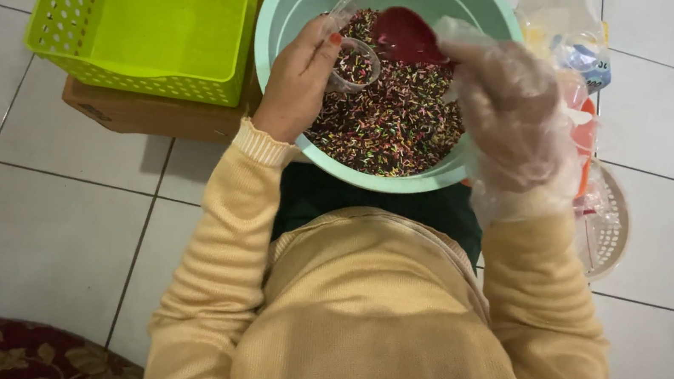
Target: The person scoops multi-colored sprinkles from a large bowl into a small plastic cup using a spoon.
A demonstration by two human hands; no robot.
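My left hand (297, 82) is bare and sits at the upper middle of the frame, over the left rim of the bowl. Its fingers are closed around a small clear cup (356, 65), which I hold just above the sprinkles. The cup's mouth points up and a little toward the right of the frame, to the scoop; it already has some sprinkles inside. The cup is short and round, so its long axis is hard to tell; it looks nearly upright, slightly leaned.

My right hand (511, 108) wears a thin clear plastic glove and is closed on the handle of a red scoop (407, 37). The scoop's long axis runs from the right hand toward the upper left, and its wide end points to the cup and almost touches it.

I judge the step in hand is filling the cup. The next move, I think, asks for a slow tilt of the scoop right over the cup's mouth, with the cup kept steady.

Both hands work inside a mint green bowl (287, 3) full of coloured sprinkles (396, 128). At the upper left stands a lime green basket (145, 80) on a cardboard box (132, 113). At the right edge are plastic bags (573, 47) and a pale sieve (611, 223) on the tiled floor (40, 239).
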